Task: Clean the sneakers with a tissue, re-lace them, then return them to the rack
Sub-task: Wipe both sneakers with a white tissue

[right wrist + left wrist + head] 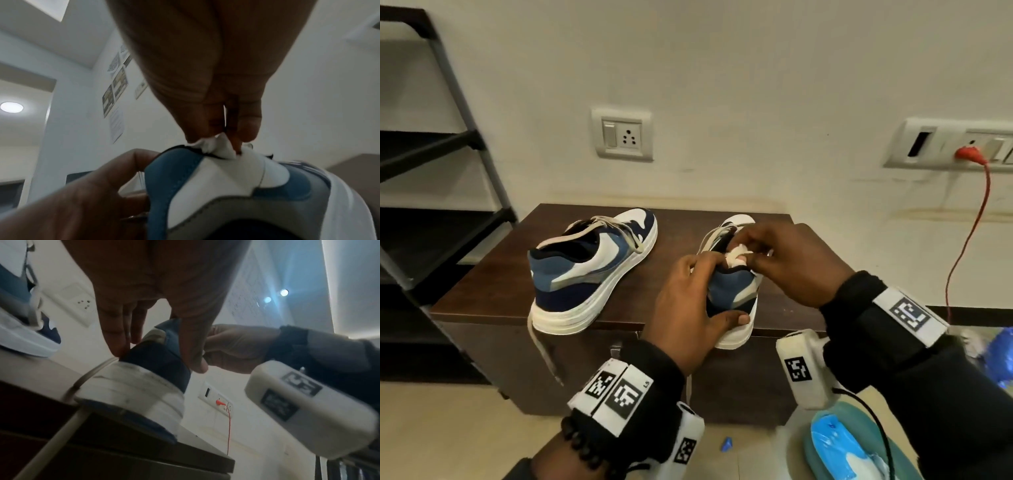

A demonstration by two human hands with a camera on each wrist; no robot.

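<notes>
On the cabinet, left hand grasps sneaker; right hand pinches tissue.

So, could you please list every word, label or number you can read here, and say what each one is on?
"LS": on the white marker band of the left wrist, beside its square code.
The square codes on the right wrist band carry no readable letters.
Papers on the wall in the right wrist view: too blurred to read.
Sneakers: no brand text visible.

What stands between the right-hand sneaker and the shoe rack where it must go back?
The other sneaker stands on the cabinet between the held sneaker and the rack. Lifting over it would probably clear it.
</notes>
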